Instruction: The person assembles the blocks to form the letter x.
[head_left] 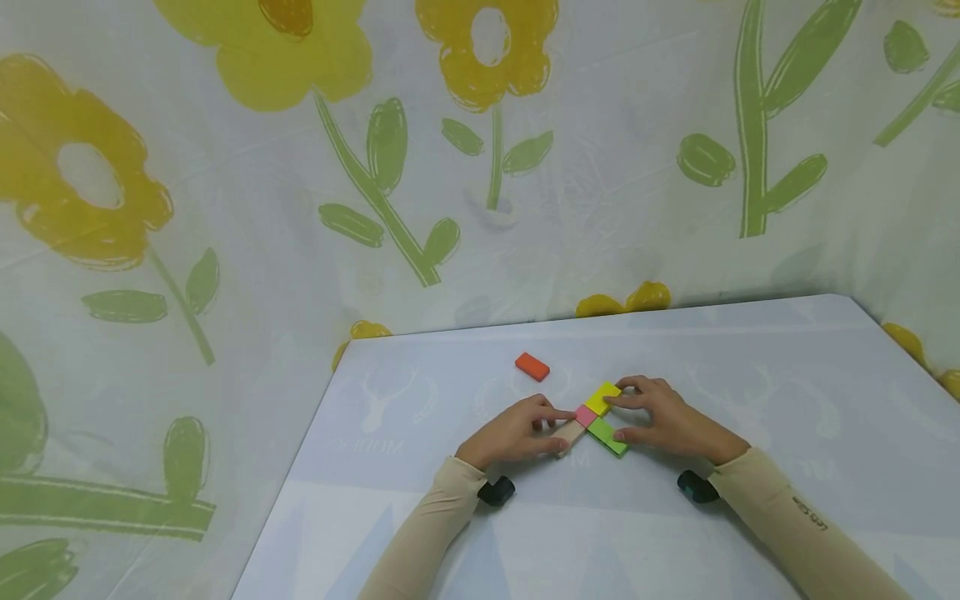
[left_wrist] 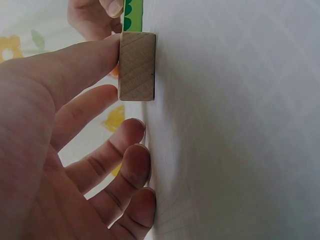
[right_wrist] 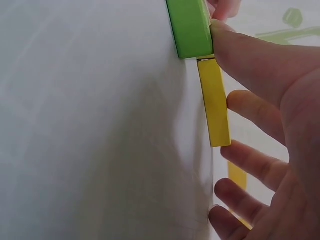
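Blocks lie mid-worktop (head_left: 750,350): an orange block (head_left: 532,366) apart at left, then the left hand (head_left: 510,433), its grip pinching a wooden block (head_left: 572,435); pink (head_left: 586,415), green (head_left: 608,437) and yellow (head_left: 602,398) blocks under the right hand's (head_left: 671,421) curled grip.

The plain block (left_wrist: 136,66) is bare wood with visible grain, matt; the green block (right_wrist: 190,27) and yellow block (right_wrist: 215,102) look smoothly painted, slightly satin; the table cover (head_left: 750,375) is smooth, faintly sheened; the backdrop (head_left: 225,208) is printed cloth.
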